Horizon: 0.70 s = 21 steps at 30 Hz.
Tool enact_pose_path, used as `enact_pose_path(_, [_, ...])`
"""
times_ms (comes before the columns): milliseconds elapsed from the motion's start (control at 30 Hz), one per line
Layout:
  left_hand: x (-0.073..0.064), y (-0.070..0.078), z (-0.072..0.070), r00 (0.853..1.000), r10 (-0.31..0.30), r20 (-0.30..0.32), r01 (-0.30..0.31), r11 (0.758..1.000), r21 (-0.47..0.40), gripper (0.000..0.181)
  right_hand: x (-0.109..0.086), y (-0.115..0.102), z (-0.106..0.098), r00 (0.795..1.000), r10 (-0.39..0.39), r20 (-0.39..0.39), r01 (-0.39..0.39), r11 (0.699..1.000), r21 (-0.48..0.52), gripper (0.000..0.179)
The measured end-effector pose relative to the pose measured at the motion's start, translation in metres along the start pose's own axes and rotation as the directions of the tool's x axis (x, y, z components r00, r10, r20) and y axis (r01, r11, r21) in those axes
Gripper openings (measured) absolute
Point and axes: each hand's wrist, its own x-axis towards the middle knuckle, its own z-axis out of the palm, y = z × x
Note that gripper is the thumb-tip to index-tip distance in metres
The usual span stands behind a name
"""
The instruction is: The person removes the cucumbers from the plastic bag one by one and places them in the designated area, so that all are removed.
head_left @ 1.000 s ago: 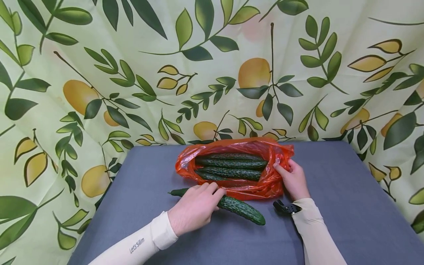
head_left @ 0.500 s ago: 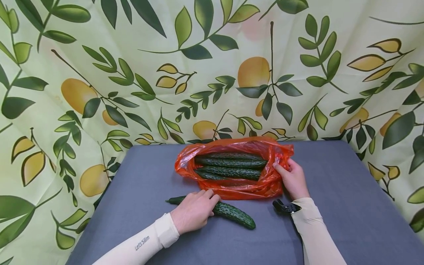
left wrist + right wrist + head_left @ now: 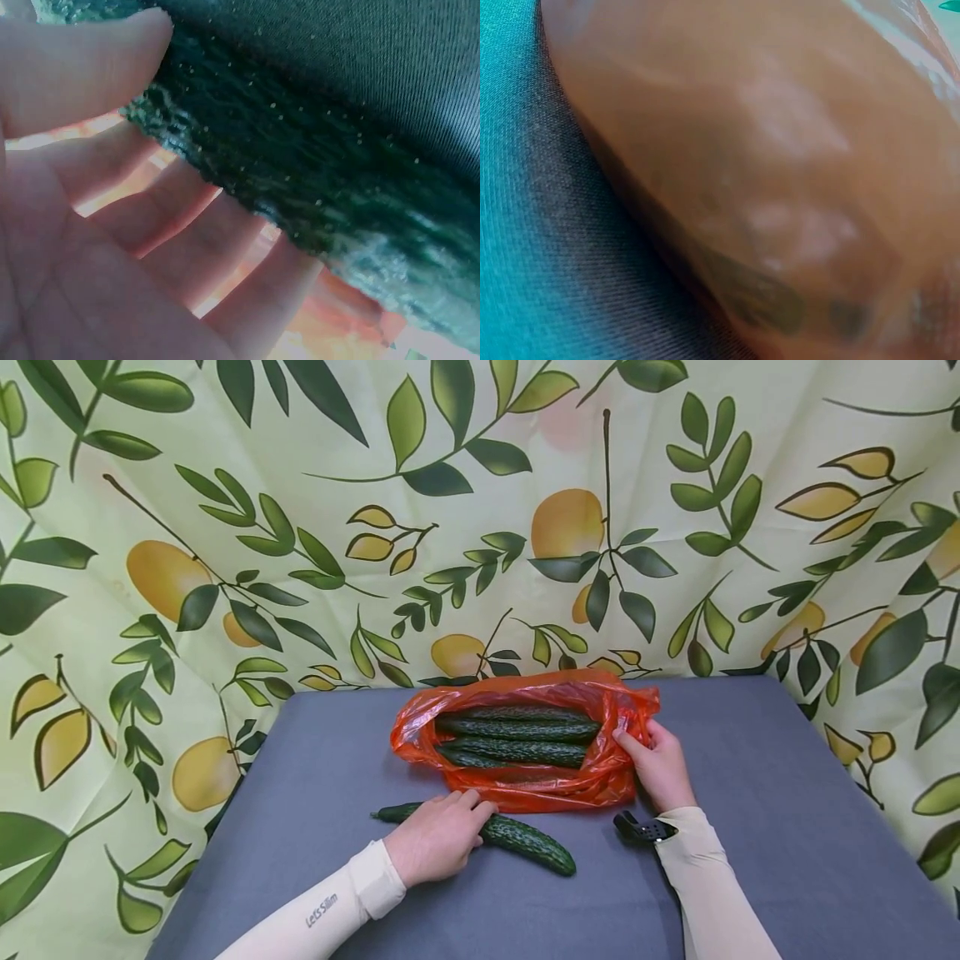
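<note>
My left hand [image 3: 437, 837] lies over a long dark green cucumber [image 3: 528, 845] in front of the bag. In the left wrist view the thumb is on one side of the bumpy cucumber [image 3: 300, 165] and the fingers are on the other, gripping it near the cloth. At the bag's right end my right hand [image 3: 662, 768] pinches the rim of a red plastic bag [image 3: 555, 797], thumb towards the opening. Several more cucumbers [image 3: 525, 728] lie side by side inside. The right wrist view is mostly filled by the blurred bag [image 3: 780, 150], and that hand's fingers are out of sight there.
A grey-blue cloth covers the table [image 3: 322, 752]. Behind and beside it hangs a curtain [image 3: 480, 468] printed with leaves and fruit. A black strap [image 3: 641, 828] sits at my right wrist.
My left hand has moved slightly left and towards me, bringing the cucumber down to the table a little farther from the bag. The right hand keeps its hold on the bag.
</note>
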Motion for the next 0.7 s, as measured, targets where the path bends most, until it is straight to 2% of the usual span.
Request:
enact_pose_path(200, [0.003, 0.002, -0.012, 0.998, -0.015, 0.066, 0.018, 0.999, -0.05, 0.052, 0.0, 0.0, 0.0, 1.0, -0.002, 0.002, 0.002, 1.0, 0.031, 0.056])
enact_pose_path(300, [0.01, 0.004, -0.026, 0.998, 0.015, 0.059, -0.01, 0.997, -0.073, 0.046, 0.0, -0.001, 0.0, 1.0, -0.004, 0.004, 0.004, 0.999, 0.042, 0.056])
enact_pose_path(367, [0.016, 0.005, -0.037, 0.999, 0.046, 0.03, -0.043, 0.995, -0.087, 0.04, 0.0, -0.002, 0.0, 1.0, -0.003, 0.005, 0.003, 0.999, 0.043, 0.057])
enact_pose_path(467, [0.031, 0.005, -0.053, 0.996, 0.08, -0.049, -0.085, 0.99, -0.108, 0.032, 0.0, -0.002, 0.0, 1.0, -0.002, 0.007, 0.002, 0.999, 0.049, 0.056])
enact_pose_path(533, [0.045, 0.003, -0.061, 0.991, 0.076, -0.114, -0.089, 0.989, -0.115, 0.026, 0.0, -0.002, -0.001, 1.0, -0.003, 0.008, 0.003, 0.999, 0.052, 0.056])
enact_pose_path(633, [0.07, -0.003, -0.067, 0.984, 0.03, -0.175, -0.053, 0.99, -0.13, 0.02, -0.001, -0.001, -0.001, 1.0, -0.005, 0.008, 0.004, 0.999, 0.054, 0.055])
enact_pose_path(700, [0.087, -0.008, -0.065, 0.986, 0.002, -0.167, -0.022, 0.993, -0.117, 0.019, -0.001, -0.001, -0.001, 1.0, -0.008, 0.006, 0.008, 0.999, 0.051, 0.054])
